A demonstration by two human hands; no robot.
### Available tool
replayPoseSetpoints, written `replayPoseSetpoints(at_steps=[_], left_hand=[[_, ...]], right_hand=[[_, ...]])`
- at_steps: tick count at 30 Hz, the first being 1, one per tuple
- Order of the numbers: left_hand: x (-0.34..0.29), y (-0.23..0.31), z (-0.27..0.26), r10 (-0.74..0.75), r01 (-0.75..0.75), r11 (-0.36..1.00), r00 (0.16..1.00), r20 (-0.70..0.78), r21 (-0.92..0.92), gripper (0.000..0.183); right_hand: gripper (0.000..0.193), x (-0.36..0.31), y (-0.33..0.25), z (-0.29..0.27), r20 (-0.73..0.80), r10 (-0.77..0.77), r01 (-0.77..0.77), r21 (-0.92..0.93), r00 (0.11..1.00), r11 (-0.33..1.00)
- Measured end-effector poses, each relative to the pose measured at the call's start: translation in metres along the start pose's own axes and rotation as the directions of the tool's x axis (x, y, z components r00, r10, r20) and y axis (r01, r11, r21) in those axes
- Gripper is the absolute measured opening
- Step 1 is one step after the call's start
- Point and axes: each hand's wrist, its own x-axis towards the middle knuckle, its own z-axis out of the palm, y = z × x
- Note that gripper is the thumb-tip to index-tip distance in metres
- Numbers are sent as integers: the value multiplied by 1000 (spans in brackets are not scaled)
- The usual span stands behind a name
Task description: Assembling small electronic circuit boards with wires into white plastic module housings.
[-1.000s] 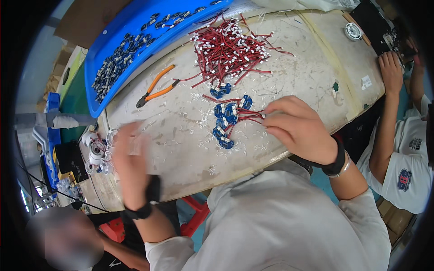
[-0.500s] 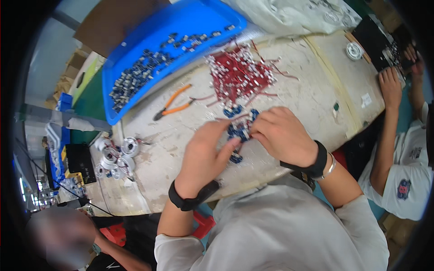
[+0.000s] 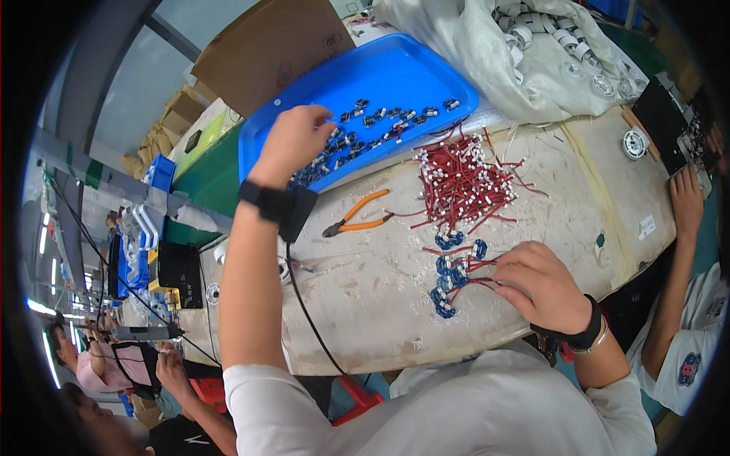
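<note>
My left hand (image 3: 299,138) is over the blue tray (image 3: 255,148), its fingers curved and apart above small blue circuit boards (image 3: 350,146); nothing shows held in it. My right hand (image 3: 536,283) is closed in a pinch at the ends of thin red wires (image 3: 477,280) that run from a little cluster of blue circuit boards (image 3: 450,273) on the table. Just beyond that cluster lies a heap of short red wires with white connectors (image 3: 465,182). Orange-handled cutters (image 3: 357,214) rest between the tray and the heap.
A white sack (image 3: 487,83) with white round housings (image 3: 566,42) stands at the back right, and a cardboard box (image 3: 266,57) behind the tray. A black cable (image 3: 308,311) hangs from my left wrist across the table. A co-worker's hand (image 3: 687,201) is at the right edge.
My left hand has gone from the circuit-board cluster to the tray, up and left. My right hand has shifted right and nearer me, now at the wire ends. The view has shifted too.
</note>
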Motion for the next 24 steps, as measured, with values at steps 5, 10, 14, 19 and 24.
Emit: replayPoseSetpoints(at_steps=[5, 10, 14, 19, 24], left_hand=[[70, -42, 51, -109, 69, 985, 960, 258, 160, 33], [90, -45, 80, -138, 30, 944, 940, 311, 329, 20], [86, -46, 68, -73, -31, 943, 952, 297, 332, 23], [58, -25, 27, 64, -68, 986, 997, 30, 149, 26], [14, 34, -12, -27, 25, 926, 1000, -1, -376, 22]], right_hand=[[14, 2, -1, -14, -12, -9, 9, -23, 1000, 1000], [16, -6, 7, -33, -63, 72, -78, -94, 995, 993], [16, 8, 14, -39, -51, 36, -42, -113, 998, 993], [21, 103, 17, -39, 240, -150, 191, -158, 959, 969], [37, 189, 37, 4, 183, -10, 69, -323, 983, 944]])
